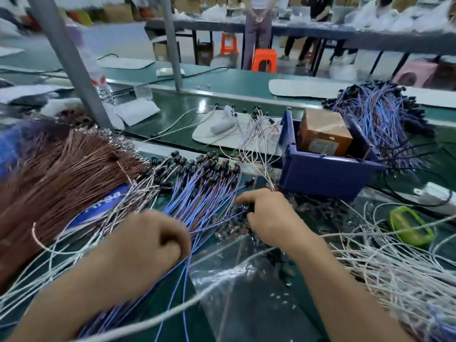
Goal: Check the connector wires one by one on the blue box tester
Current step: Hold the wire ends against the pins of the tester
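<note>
On the shiny green surface [177,112], a big bundle of thin brown wires [54,174] lies at the left. Beside it fan out blue wires with black plugs [204,183]. The blue plastic box [320,174] stands at the right. The left hand [153,243] grips a bunch of the blue wires. The right hand [269,218] curls over black plugs near the box; I cannot tell if it holds one.

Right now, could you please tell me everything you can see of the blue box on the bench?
The blue box looks like moulded plastic, open-topped, with ribbed walls. It stands upright on the green bench, right of centre, just beyond the right hand, which seems clear of it. An orange-brown carton sits tilted inside. Thin pale wires arch beside its left wall.
</note>
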A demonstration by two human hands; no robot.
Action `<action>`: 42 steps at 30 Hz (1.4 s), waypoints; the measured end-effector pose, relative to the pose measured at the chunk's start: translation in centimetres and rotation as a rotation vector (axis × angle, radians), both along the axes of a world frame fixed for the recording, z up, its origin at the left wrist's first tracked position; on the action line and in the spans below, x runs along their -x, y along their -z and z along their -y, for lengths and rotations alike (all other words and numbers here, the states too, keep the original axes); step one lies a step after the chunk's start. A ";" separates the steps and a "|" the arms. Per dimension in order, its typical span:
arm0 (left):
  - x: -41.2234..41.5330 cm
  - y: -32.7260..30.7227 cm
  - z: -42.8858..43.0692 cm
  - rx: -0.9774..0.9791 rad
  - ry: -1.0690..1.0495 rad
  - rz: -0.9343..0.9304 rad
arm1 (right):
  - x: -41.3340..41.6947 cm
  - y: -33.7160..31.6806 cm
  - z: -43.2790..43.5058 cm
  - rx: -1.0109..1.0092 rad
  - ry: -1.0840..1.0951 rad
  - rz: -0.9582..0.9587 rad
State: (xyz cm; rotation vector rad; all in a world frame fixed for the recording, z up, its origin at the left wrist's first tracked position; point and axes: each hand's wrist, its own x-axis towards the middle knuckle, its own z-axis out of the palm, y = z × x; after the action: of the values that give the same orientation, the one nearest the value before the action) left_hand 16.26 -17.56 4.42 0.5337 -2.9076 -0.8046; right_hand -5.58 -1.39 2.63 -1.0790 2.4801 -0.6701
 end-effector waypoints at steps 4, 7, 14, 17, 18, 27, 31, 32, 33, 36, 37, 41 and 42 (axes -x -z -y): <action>8.6 -0.1 -2.1 0.061 -0.233 -0.239 | -1.4 -0.4 0.5 -0.032 0.047 -0.281; 12.0 1.4 -4.5 -0.019 -0.151 -0.280 | -1.7 0.3 -0.1 0.084 0.164 -0.367; 11.6 3.5 -5.5 0.069 -0.018 -0.498 | -0.2 0.6 -5.4 0.580 0.419 -0.123; 11.2 2.5 -4.5 0.029 -0.071 -0.610 | 0.7 -0.6 -7.7 1.091 0.548 0.376; 11.1 2.5 -4.6 0.015 -0.090 -0.640 | 0.9 -1.0 -8.4 1.277 0.549 0.607; 11.3 4.0 -8.6 -0.077 0.104 -0.684 | 0.5 -2.1 -8.7 1.176 0.527 0.785; 11.5 3.8 -8.2 -0.360 0.000 -0.576 | 1.9 -3.3 -12.0 1.447 0.565 1.076; 11.6 3.7 -8.0 -0.395 -0.022 -0.546 | 2.1 -3.4 -12.9 1.505 0.568 1.147; 11.7 3.7 -7.8 -0.417 -0.041 -0.521 | 2.4 -3.3 -13.6 1.513 0.589 1.158; 11.7 3.5 -7.5 -0.465 -0.148 -0.484 | 2.9 -2.7 -14.7 1.312 0.678 0.913; 11.7 3.4 -7.4 -0.482 -0.193 -0.492 | 3.0 -2.6 -14.9 1.215 0.669 0.800; 12.8 2.4 -8.2 -0.768 -0.320 -0.512 | 2.2 -2.9 -15.0 0.666 0.474 0.566; 13.4 1.9 -9.0 -0.829 -0.255 -0.447 | 1.7 -2.8 -14.7 0.569 0.410 0.566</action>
State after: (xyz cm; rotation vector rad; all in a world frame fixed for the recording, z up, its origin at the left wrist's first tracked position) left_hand 2.83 -8.55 2.56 0.6403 -1.9657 -1.7942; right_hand -7.30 13.34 5.46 -0.4177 2.0467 -1.6182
